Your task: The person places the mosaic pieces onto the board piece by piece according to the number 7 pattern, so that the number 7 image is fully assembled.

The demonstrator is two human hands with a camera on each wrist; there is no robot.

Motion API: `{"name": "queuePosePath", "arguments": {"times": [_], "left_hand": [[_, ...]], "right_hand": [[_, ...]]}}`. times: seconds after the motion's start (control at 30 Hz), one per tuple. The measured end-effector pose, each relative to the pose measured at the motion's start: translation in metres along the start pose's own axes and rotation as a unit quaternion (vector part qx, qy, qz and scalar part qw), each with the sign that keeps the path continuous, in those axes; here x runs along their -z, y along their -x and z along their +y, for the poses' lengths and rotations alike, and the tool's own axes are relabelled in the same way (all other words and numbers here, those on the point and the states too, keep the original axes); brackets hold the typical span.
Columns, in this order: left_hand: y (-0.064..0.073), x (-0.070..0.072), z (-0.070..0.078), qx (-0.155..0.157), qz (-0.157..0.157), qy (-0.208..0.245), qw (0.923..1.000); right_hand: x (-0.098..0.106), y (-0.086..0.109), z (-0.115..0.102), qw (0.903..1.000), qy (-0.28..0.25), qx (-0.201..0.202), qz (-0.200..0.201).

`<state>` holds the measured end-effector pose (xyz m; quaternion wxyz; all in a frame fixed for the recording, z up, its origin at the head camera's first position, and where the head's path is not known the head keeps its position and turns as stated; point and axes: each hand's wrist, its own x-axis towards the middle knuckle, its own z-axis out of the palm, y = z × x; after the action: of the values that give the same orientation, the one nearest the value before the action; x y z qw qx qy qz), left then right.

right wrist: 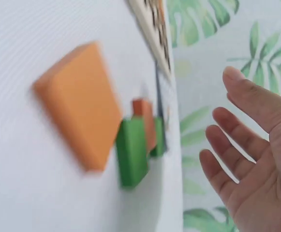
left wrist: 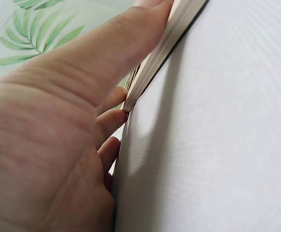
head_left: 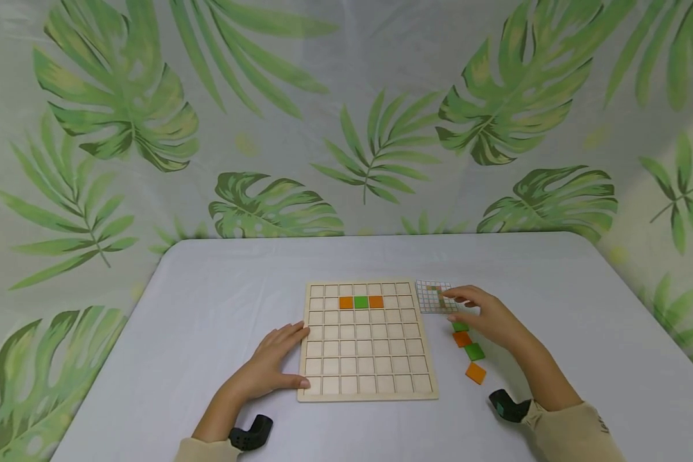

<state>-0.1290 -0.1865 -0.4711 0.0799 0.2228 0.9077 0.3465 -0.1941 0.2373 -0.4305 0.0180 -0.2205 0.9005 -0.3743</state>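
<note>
A square wooden grid board (head_left: 365,350) lies on the table. In its second row from the far side sit an orange tile (head_left: 346,302), a green tile (head_left: 360,302) and another orange tile (head_left: 376,302), side by side. My left hand (head_left: 268,366) rests along the board's left edge, fingertips and thumb touching it; the left wrist view shows the thumb against the board's side (left wrist: 152,60). Off to the right, my right hand (head_left: 487,314) is held over the printed grid card (head_left: 429,298) and nearby loose tiles, fingers apart with nothing between them.
Right of the board, several loose tiles lie in an uneven line: green (head_left: 460,326), red-orange (head_left: 462,339), green (head_left: 474,351) and, nearest me, orange (head_left: 476,373). A white cloth (head_left: 208,289) covers the table. Behind it hangs a leaf-patterned backdrop (head_left: 289,141).
</note>
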Motion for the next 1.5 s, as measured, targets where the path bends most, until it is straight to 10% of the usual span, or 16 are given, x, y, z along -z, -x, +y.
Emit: {"name": "queuePosePath", "arguments": {"times": [0.5, 0.9, 1.5], "left_hand": [[0.001, 0.001, 0.001, -0.001, 0.0, -0.007, 1.0], [0.001, 0.001, 0.001, -0.005, 0.0, -0.006, 1.0], [0.0, 0.0, 0.0, -0.006, 0.0, -0.005, 1.0]], "right_hand": [[0.0, 0.026, 0.044, 0.9989, 0.014, -0.041, -0.016], [0.004, 0.021, 0.016, 0.9975, 0.02, -0.068, 0.0], [-0.055, -0.031, -0.035, 0.9956, -0.053, 0.077, -0.004]]}}
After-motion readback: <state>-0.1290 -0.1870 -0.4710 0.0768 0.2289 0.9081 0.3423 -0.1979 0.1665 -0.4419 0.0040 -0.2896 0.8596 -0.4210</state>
